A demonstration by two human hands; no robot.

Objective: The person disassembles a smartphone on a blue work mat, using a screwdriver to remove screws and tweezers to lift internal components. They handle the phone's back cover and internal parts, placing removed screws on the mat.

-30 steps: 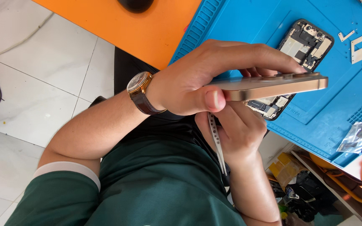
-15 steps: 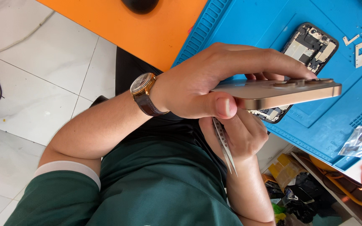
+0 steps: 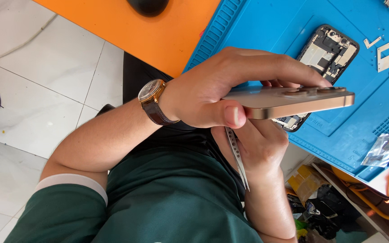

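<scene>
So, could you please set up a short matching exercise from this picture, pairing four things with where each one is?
Things:
1. gold phone
2. tweezers
3. opened phone
4. wristwatch

Places:
A. lying on the blue mat
B. on the left wrist
C. held edge-on in the left hand
D. in the right hand, under the gold phone

Pairs: 1-C, 2-D, 3-A, 4-B

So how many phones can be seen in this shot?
2. One gold phone is held edge-on in the left hand, above the lap. One opened phone, its insides showing, lies on the blue mat, partly hidden behind the held one. None else visible.
</scene>
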